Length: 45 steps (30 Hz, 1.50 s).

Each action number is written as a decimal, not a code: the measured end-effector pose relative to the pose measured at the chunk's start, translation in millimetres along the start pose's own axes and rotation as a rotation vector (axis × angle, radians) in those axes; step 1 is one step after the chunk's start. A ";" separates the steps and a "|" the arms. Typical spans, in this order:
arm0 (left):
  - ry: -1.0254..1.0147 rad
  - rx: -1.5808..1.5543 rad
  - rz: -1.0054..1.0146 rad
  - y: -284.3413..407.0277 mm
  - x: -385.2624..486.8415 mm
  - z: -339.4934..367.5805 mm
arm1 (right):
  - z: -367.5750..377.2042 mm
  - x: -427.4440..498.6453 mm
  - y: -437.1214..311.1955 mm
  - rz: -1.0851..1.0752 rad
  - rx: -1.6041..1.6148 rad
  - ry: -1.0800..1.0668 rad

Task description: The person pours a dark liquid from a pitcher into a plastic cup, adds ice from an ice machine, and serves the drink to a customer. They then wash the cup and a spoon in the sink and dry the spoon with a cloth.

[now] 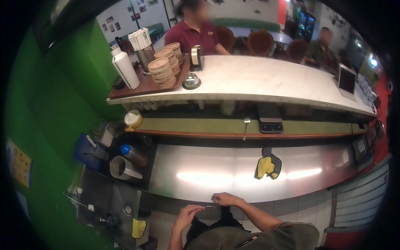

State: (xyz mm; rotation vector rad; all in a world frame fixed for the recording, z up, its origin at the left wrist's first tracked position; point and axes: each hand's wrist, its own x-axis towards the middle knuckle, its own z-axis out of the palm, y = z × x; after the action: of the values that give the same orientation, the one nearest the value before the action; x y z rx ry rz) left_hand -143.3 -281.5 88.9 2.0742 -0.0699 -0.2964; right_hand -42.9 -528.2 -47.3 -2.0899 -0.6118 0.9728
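Observation:
My left hand [188,214] holds a small metal object [210,207], perhaps a spoon, between its fingertips in front of my body. To its right, my right hand [222,198] is at the front edge of the steel worktop [200,162], fingers bent; whether it holds anything cannot be made out. A yellow and dark grey cloth [267,165] lies crumpled on the steel, right of centre. On the green shelf behind, a metal spoon [246,128] rests beside a digital scale [271,123].
A clear jug [123,168] and a blue-capped bottle [134,153] stand left, near a citrus juicer [133,118]. The raised counter [265,78] bears a tray [137,93] with stacked wooden discs, a bell [191,81] and a tablet [346,82]. A person in maroon [193,40] stands beyond.

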 end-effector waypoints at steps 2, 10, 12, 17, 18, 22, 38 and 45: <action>0.056 -0.068 -0.016 -2.6 -11.8 5.1 | 8.5 12.0 1.0 -0.075 -0.069 -0.100; 0.428 -0.573 -0.060 -39.0 -66.6 -11.6 | 55.7 77.2 -103.7 -0.353 -0.175 -0.301; 0.539 -0.517 0.029 -51.0 -85.3 -31.3 | 81.3 96.1 -149.7 -0.364 -0.147 -0.376; 0.797 -0.505 -0.038 -95.0 -169.1 -95.3 | 174.3 135.8 -246.9 -0.436 -0.146 -0.508; 0.817 -0.576 -0.100 -108.7 -191.3 -108.5 | 192.5 147.9 -263.0 -0.448 -0.146 -0.570; 0.904 -0.576 -0.286 -164.4 -288.9 -150.6 | 265.4 183.7 -323.5 -0.348 0.098 -0.727; 1.133 -1.051 -0.544 -348.6 -330.4 -257.4 | 356.9 513.2 -663.7 -1.113 -0.633 -0.241; 1.085 -1.037 -0.698 -401.8 -268.9 -288.7 | 405.0 553.7 -681.4 -0.901 -0.763 -0.309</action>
State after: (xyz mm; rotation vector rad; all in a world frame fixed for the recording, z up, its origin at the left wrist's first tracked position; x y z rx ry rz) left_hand -364.0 210.7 -72.9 0.9279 1.2076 0.3609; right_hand -106.3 430.2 63.3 -1.8629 -2.1111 0.5418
